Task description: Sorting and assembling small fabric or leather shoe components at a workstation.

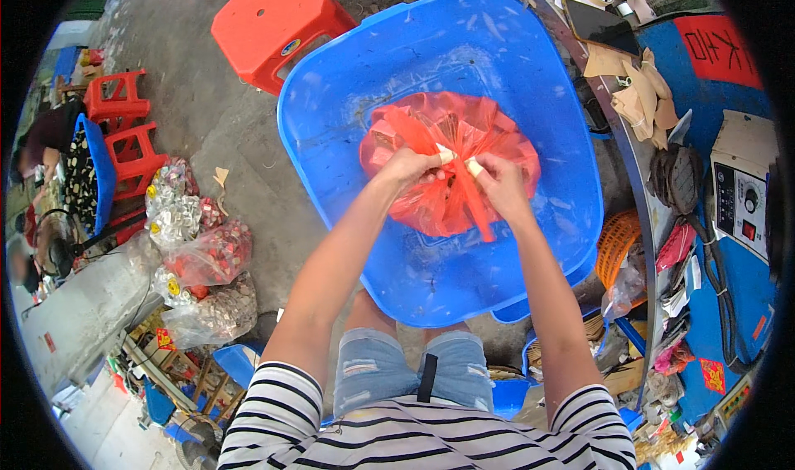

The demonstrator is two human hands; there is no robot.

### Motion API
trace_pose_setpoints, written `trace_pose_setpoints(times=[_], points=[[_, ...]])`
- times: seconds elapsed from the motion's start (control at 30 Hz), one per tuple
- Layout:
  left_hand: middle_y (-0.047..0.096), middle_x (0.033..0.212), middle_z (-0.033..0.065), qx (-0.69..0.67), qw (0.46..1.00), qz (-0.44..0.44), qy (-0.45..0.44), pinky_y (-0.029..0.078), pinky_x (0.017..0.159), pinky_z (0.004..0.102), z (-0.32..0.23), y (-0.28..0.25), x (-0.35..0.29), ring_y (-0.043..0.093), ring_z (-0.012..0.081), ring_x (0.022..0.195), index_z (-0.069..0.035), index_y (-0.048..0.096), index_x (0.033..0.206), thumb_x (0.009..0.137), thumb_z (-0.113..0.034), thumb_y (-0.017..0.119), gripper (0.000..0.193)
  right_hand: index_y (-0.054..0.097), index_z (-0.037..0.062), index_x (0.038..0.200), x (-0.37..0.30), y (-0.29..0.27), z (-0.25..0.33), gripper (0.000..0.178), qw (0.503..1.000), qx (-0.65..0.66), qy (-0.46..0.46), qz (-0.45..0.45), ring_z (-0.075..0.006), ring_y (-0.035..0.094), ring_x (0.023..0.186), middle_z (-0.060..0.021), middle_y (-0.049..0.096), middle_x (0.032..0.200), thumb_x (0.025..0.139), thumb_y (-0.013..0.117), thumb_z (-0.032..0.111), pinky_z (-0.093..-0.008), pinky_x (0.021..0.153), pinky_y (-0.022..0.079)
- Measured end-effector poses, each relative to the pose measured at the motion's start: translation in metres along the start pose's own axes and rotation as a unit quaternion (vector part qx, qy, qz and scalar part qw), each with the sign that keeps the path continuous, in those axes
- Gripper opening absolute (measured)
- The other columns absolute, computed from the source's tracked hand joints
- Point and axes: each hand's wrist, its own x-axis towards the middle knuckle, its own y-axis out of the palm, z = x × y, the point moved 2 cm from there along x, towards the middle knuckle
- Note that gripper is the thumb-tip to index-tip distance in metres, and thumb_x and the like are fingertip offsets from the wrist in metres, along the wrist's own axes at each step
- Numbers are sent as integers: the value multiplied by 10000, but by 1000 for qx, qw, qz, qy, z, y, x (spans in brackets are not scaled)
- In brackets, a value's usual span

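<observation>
Head view, twelve o'clock: fingers (445, 153) of your left hand (410, 166) and right hand (502, 182) seemingly pinch a bunched red plastic bag (426, 212) inside a squarish blue tub (439, 292).

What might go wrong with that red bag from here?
The red bag looks thin, so it might tear where the left hand and right hand grip its gathered top. If either grip slips, the top may loosen and let contents out, probably into the blue tub around it. The red stool looks close to the rim, so a shifted tub could bump it.
</observation>
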Motion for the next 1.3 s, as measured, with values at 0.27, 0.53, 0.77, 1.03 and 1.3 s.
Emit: trace_pose_setpoints(times=[0.27,0.53,0.77,1.03,1.3], points=[[647,798,108,343,865,-51,362,480,630,391,1,18,-11,611,271,719,-57,619,908,723,-11,666,196,637,-15,971,18,0,3,140,975,-147,-152,68,-103,560,839,-47,589,912,841,622,32,-264,713,463],[571,933,141,458,769,-271,356,488,687,456,-3,43,-1,599,374,824,-65,518,961,757,1,589,226,652,24,891,29,-5,-16,186,987,45,143,56,-101,520,704,4,556,729,881,630,208,-257,638,402],[556,931,144,409,802,-209,382,489,652,455,-3,42,-6,598,379,845,-66,522,990,800,-32,574,199,637,78,772,31,-2,-10,213,945,196,244,95,-47,428,496,31,548,674,862,637,270,-226,404,243],[586,891,63,315,824,-178,436,468,702,289,2,52,-37,596,214,805,-23,623,968,829,-45,585,146,626,91,739,29,5,-23,113,911,324,253,-27,-34,363,428,32,522,611,828,633,161,-207,378,222],[625,909,52,86,988,-74,100,486,702,289,91,8,-59,610,149,773,-49,628,1014,919,-124,526,159,627,58,774,37,7,-35,79,955,189,190,-126,-56,449,460,11,557,633,829,626,115,-227,403,324]])
